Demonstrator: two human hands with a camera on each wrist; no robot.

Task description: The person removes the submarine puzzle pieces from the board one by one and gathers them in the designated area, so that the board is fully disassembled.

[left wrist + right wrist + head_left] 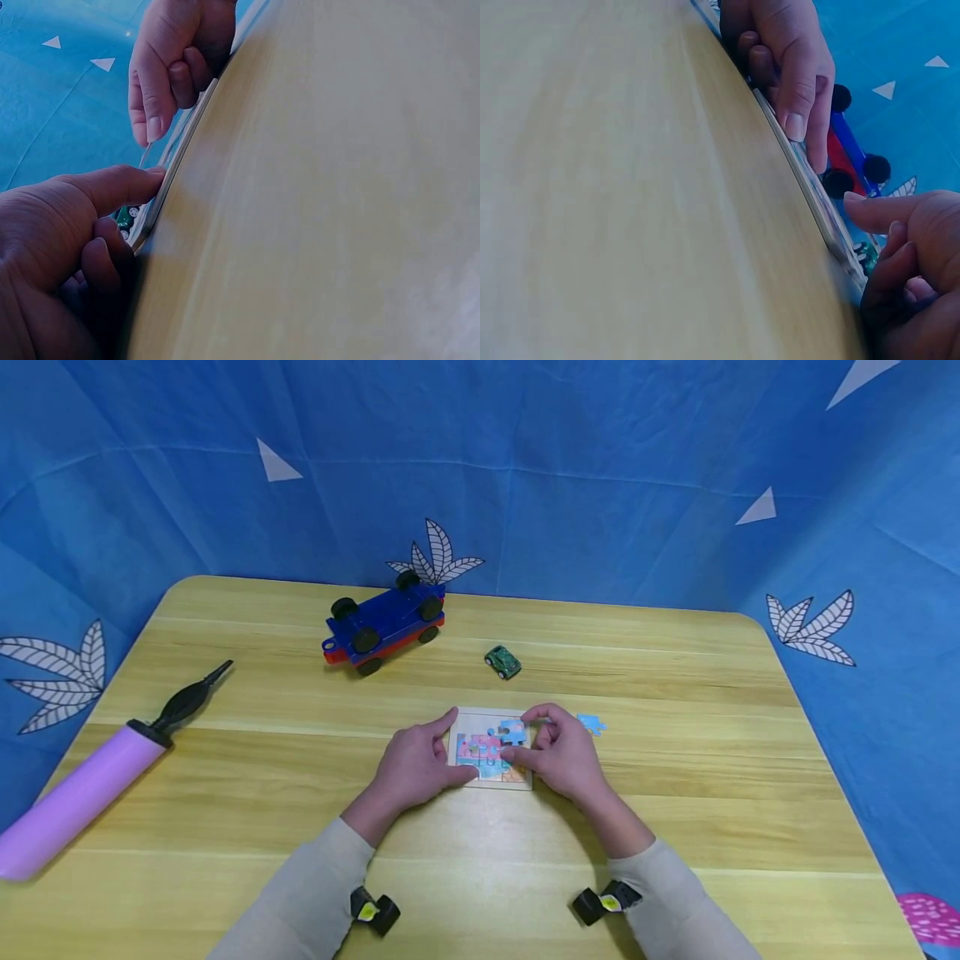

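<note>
A small framed jigsaw puzzle lies flat on the table in the head view, partly filled with pink and light-blue pieces. My left hand holds the frame at its left side, thumb over the near edge and index finger at the far corner. With thumb and index finger, my right hand pinches a blue puzzle piece above the puzzle's right part. Another blue piece, a loose puzzle piece, lies on the table just beyond the right hand. Both wrist views see the board edge-on, so its pieces are mostly hidden there.
Behind the puzzle sits a small green toy car. An overturned blue-and-red toy vehicle lies farther back, wheels up. At the left is a purple hand pump with a black nozzle. A blue cloth hangs behind the table.
</note>
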